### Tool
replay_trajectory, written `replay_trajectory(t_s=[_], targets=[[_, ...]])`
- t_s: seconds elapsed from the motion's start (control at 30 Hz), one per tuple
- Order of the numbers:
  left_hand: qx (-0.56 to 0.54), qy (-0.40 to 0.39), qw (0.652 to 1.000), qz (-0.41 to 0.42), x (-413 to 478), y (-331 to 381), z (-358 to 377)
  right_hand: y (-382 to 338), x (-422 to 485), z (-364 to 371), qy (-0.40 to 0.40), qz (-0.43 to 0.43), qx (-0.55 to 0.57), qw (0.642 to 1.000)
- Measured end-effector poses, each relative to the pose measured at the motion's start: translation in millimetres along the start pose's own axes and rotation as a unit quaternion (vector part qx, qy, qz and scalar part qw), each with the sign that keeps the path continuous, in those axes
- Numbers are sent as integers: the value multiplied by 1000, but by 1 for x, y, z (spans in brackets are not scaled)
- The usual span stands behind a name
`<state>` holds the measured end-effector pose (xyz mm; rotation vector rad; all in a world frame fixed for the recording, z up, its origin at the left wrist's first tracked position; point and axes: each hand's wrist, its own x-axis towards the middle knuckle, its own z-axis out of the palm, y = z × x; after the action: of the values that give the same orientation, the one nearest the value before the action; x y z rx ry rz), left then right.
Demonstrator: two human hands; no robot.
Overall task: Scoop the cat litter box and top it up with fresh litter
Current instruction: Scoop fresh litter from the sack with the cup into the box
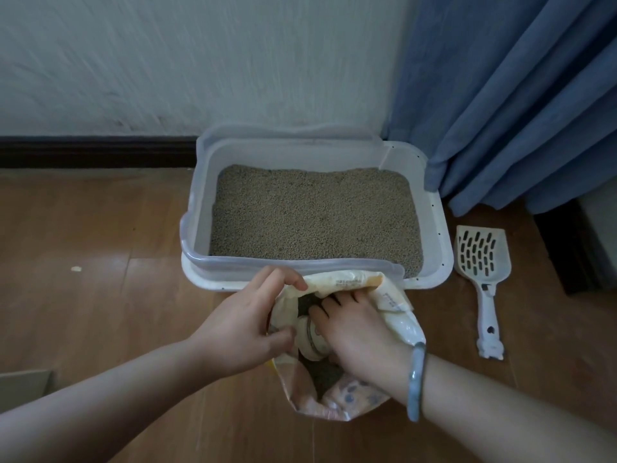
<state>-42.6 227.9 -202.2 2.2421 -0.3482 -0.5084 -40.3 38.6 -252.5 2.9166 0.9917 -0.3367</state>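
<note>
Your left hand (245, 324) pinches the bag (395, 307), right hand (362, 332) clasps the cup (312, 340) inside; lifted tilted, it may spill litter.

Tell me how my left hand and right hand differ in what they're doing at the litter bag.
The left hand pinches the rim of the litter bag from outside; the right hand reaches down inside it. The left hand holds only the bag; the right hand appears to grip a pale round container in the bag. The right wrist wears a bangle; the left wrist is bare. Both work at the bag's mouth, in front of the litter box.
</note>
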Motion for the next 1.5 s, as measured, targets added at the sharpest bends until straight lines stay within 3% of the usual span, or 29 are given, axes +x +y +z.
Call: replay_trajectory(t_s=[0.33, 0.57, 0.67, 0.97, 1.23, 1.5], targets=[[4, -11, 1000, 5, 0, 5, 0, 25, -3, 5, -89, -47, 172, 980], [14, -10, 1000, 10, 2, 8, 0, 28, -3, -6, -160, 8, 390, 907], [18, -8, 1000, 15, 2, 8, 0, 31, -4, -13, -189, 14, 420, 888], [2, -4, 1000, 31, 2, 8, 0, 39, -11, -17, -157, 31, 495, 854], [1, -5, 999, 33, 2, 3, -1, 48, -28, -36, -106, 41, 511, 852], [-36, 2, 999, 22, 0, 6, -3, 59, -41, -60, -39, 77, 589, 804]])
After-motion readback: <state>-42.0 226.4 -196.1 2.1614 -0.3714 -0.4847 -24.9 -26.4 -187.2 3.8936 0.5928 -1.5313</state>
